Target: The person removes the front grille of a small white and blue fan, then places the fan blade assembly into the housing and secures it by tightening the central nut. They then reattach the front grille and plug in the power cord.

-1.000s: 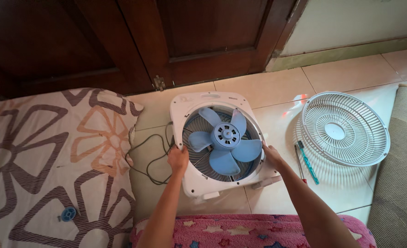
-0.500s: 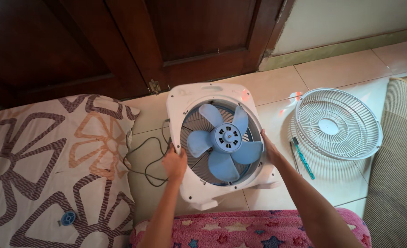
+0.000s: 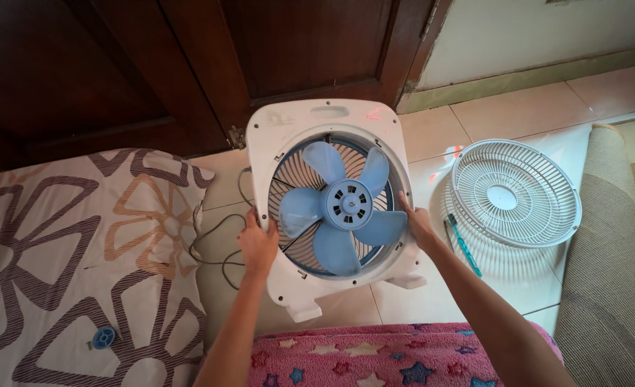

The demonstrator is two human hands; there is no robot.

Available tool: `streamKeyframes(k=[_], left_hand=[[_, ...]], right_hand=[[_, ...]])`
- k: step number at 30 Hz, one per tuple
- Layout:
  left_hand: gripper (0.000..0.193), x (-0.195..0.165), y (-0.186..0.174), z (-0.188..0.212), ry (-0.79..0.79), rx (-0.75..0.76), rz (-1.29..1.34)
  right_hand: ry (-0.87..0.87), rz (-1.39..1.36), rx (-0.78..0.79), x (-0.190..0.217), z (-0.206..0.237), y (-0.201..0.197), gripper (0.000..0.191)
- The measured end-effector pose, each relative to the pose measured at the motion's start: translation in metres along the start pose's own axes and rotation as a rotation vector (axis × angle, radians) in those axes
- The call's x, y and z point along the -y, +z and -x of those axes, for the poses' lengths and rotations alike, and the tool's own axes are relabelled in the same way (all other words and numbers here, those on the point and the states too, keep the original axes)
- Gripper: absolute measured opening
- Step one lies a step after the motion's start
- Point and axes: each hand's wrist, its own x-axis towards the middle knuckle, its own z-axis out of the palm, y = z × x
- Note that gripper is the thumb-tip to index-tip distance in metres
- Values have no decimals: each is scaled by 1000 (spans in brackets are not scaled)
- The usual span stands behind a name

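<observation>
On the tiled floor before a dark wooden door, a white box fan with its front cover off is held tilted up between both hands, its two short feet near the floor at the lower edge. The left hand grips the fan's left rim, fingers curled shut around the edge of the frame. The right hand holds the right rim, its fingers wrapped over the inner ring just beside the light blue blades, which sit bare against the dark rear grille. A black cord loops on the floor just left of the fan. To the right, well apart from the fan, a round white grille lies flat on the floor, with a teal-handled screwdriver between it and the right forearm. A patterned cushion with brown flower shapes lies at the left, and a small blue round knob rests on it. A pink blanket with stars covers the lower edge, and a grey-brown mat runs along the right side.
</observation>
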Motion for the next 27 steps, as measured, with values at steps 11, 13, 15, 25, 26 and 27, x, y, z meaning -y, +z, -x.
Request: streamKeyframes(k=[11, 13, 15, 25, 26, 27], left_hand=[[44, 8, -12, -43, 22, 127, -58], [44, 14, -13, -39, -21, 161, -12], [44, 18, -13, -35, -63, 177, 10], [44, 9, -12, -11, 37, -48, 137], [45, 6, -12, -7, 80, -87, 146], [47, 1, -11, -6, 44, -82, 162]], right_hand=[[-275, -77, -136, 21, 15, -7, 61], [-304, -17, -122, 30, 15, -14, 58], [-342, 67, -92, 40, 14, -19, 58], [-530, 597, -144, 65, 17, -25, 41], [-528, 603, -160, 63, 19, -25, 39], [-521, 593, -169, 63, 21, -26, 37]])
